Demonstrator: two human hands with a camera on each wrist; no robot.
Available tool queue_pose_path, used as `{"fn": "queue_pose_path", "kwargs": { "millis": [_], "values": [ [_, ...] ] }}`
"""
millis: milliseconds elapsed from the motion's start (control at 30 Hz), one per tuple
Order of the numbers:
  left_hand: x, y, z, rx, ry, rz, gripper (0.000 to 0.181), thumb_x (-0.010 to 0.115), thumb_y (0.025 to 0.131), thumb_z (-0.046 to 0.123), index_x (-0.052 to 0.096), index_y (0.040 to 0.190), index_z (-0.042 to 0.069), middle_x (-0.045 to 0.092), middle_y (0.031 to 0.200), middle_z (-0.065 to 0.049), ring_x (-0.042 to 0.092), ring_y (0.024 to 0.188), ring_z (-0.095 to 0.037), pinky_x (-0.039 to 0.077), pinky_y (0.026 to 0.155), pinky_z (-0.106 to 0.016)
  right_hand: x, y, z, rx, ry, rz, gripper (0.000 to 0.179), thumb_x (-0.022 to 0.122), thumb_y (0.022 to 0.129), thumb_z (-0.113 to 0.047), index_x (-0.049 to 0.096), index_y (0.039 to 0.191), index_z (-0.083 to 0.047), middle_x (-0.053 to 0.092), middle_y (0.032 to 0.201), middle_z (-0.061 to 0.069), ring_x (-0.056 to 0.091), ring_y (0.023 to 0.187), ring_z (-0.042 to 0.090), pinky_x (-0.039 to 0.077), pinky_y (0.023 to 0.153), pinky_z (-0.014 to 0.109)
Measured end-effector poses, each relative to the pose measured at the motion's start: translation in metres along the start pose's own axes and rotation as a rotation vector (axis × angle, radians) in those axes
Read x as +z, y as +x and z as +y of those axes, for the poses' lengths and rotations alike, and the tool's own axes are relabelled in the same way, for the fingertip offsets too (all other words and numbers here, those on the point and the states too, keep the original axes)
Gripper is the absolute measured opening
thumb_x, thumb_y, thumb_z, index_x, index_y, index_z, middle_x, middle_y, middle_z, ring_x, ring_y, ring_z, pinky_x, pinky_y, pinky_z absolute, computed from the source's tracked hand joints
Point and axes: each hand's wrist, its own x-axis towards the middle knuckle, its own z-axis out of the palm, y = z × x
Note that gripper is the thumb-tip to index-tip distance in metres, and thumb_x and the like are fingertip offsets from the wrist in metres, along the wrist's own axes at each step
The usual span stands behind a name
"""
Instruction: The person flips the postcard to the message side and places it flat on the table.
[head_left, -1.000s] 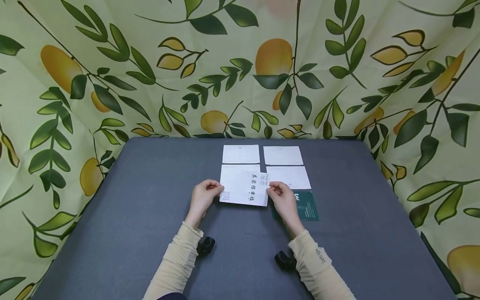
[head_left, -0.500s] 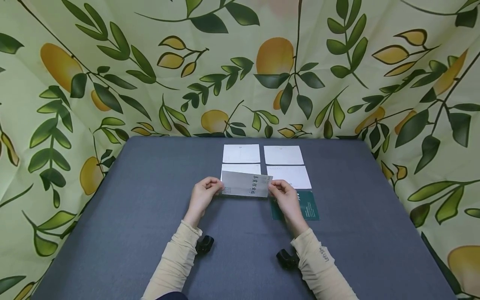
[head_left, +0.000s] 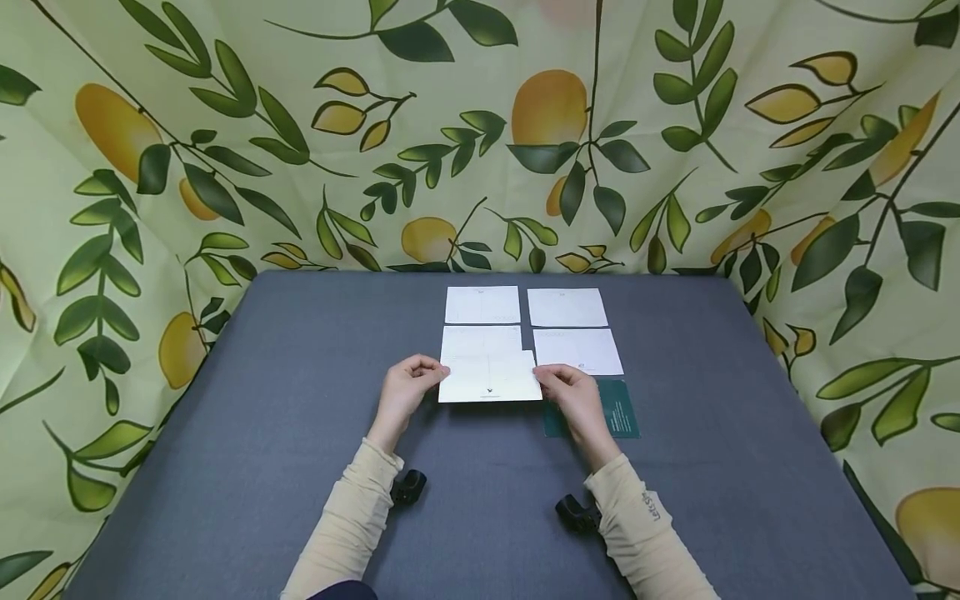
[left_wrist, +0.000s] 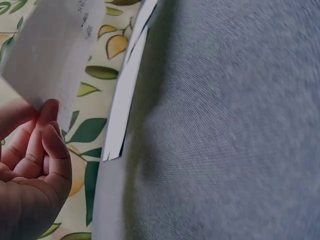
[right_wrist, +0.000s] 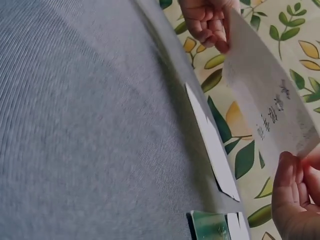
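Note:
A white postcard (head_left: 490, 377) is stretched level between both hands, blank side up with a small dark mark near its front edge. My left hand (head_left: 408, 390) pinches its left edge between thumb and fingers; my right hand (head_left: 576, 400) pinches the right edge the same way. From below, the right wrist view shows handwritten-style characters on the postcard's underside (right_wrist: 272, 107). In the head view it overlaps a white card (head_left: 480, 337) lying behind it. A dark green card (head_left: 618, 408) lies under and beside my right hand, partly hidden by it.
More white cards lie in neat rows: one at back left (head_left: 482, 305), one at back right (head_left: 567, 307) and one in front of that (head_left: 579, 352). The grey cloth-covered table (head_left: 300, 400) meets a leaf-and-fruit patterned curtain (head_left: 465, 150) behind it.
The postcard has been turned over between the hands: its lettered side faced up, then it tilted upright, and now the blank side faces up. The cards on the table have stayed put.

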Motion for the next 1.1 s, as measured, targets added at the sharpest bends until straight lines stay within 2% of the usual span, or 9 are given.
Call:
{"fn": "queue_pose_path", "kwargs": {
  "millis": [133, 233, 367, 467, 733, 1100],
  "values": [
    [-0.002, -0.001, -0.002, 0.012, 0.094, -0.04, 0.012, 0.073, 0.078, 0.014, 0.066, 0.081, 0.005, 0.055, 0.062, 0.002, 0.042, 0.055, -0.012, 0.034, 0.051, -0.023, 0.002, 0.001, 0.005, -0.058, -0.159, -0.022, 0.022, 0.067, 0.084, -0.017, 0.069, 0.1, -0.003, 0.068, 0.08, 0.001, 0.059, 0.066, 0.008, 0.05, 0.058, 0.026],
    [-0.003, -0.001, -0.004, 0.045, 0.198, -0.056, 0.011, 0.073, 0.077, 0.013, 0.066, 0.081, 0.006, 0.054, 0.062, 0.003, 0.043, 0.054, -0.01, 0.034, 0.05, -0.022, 0.002, 0.001, 0.007, -0.089, -0.271, -0.056, 0.023, 0.066, 0.082, -0.015, 0.068, 0.102, -0.004, 0.068, 0.078, 0.006, 0.058, 0.063, 0.009, 0.047, 0.055, 0.027],
    [-0.002, -0.002, -0.006, 0.099, 0.346, -0.067, 0.01, 0.074, 0.076, 0.012, 0.065, 0.079, 0.006, 0.057, 0.063, 0.0, 0.045, 0.055, -0.01, 0.036, 0.051, -0.022, 0.003, 0.0, 0.009, -0.102, -0.423, -0.106, 0.026, 0.069, 0.08, -0.016, 0.067, 0.105, -0.007, 0.064, 0.073, 0.006, 0.05, 0.057, 0.01, 0.039, 0.054, 0.024],
    [-0.002, -0.004, -0.007, 0.12, 0.419, -0.082, 0.011, 0.075, 0.075, 0.012, 0.065, 0.078, 0.006, 0.061, 0.064, -0.003, 0.046, 0.054, -0.009, 0.036, 0.052, -0.022, 0.004, 0.0, 0.01, -0.107, -0.506, -0.135, 0.026, 0.07, 0.08, -0.016, 0.066, 0.104, -0.007, 0.062, 0.069, 0.003, 0.045, 0.054, 0.011, 0.035, 0.052, 0.024],
    [-0.001, -0.008, -0.007, 0.137, 0.488, -0.113, 0.011, 0.074, 0.074, 0.01, 0.064, 0.074, 0.006, 0.059, 0.062, -0.002, 0.046, 0.053, -0.009, 0.036, 0.051, -0.022, 0.004, -0.004, 0.009, -0.121, -0.575, -0.183, 0.026, 0.069, 0.08, -0.014, 0.065, 0.104, -0.005, 0.06, 0.068, 0.004, 0.044, 0.054, 0.013, 0.035, 0.052, 0.025],
    [0.004, -0.006, -0.006, 0.158, 0.585, -0.106, 0.011, 0.072, 0.075, 0.006, 0.062, 0.073, 0.006, 0.058, 0.062, -0.004, 0.046, 0.055, -0.012, 0.035, 0.051, -0.022, 0.012, 0.003, 0.009, -0.096, -0.641, -0.217, 0.027, 0.069, 0.08, -0.013, 0.063, 0.105, -0.004, 0.056, 0.069, 0.005, 0.045, 0.056, 0.014, 0.036, 0.051, 0.025]
  ]
}}
